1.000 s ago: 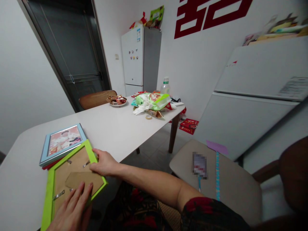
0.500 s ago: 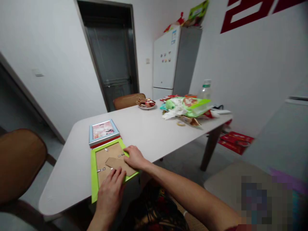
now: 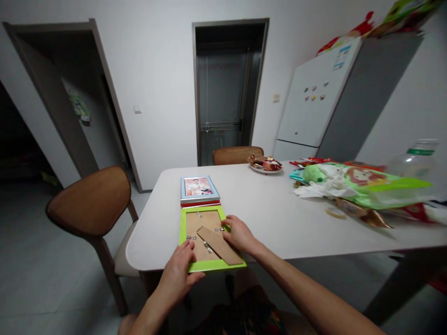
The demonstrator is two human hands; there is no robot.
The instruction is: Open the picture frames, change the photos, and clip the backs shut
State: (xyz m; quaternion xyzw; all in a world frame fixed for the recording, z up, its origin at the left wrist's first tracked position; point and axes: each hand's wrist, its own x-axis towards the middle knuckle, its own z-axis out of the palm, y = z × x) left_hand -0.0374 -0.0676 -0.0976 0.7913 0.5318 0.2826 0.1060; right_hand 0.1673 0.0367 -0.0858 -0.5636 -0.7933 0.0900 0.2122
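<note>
We have both hands on one green frame (image 3: 184, 223), face down at the near edge of the table (image 3: 150, 237). Our right hand (image 3: 240, 234) is closed on its right side. Our left hand (image 3: 179, 267) is loosely bent, fingertips on the left side and thumb by the near edge; we cannot tell whether it pinches.

On the brown back (image 3: 193, 224) we count four metal fittings (image 3: 199, 214) and one stand (image 3: 222, 247), lying aslant. Just beyond is one blue frame (image 3: 200, 199), picture up, above a red edge (image 3: 200, 203).

We count two chairs (image 3: 91, 200), one plate (image 3: 267, 171), one bottle (image 3: 414, 163) with a green band, one roll of tape (image 3: 335, 213) and one fridge (image 3: 314, 111) bearing six small coloured magnets (image 3: 314, 88).

The fridge's blue-and-white label (image 3: 342, 56) is too small for us to read. A green bag (image 3: 379, 186) shows a printed figure; its print is blurred.
</note>
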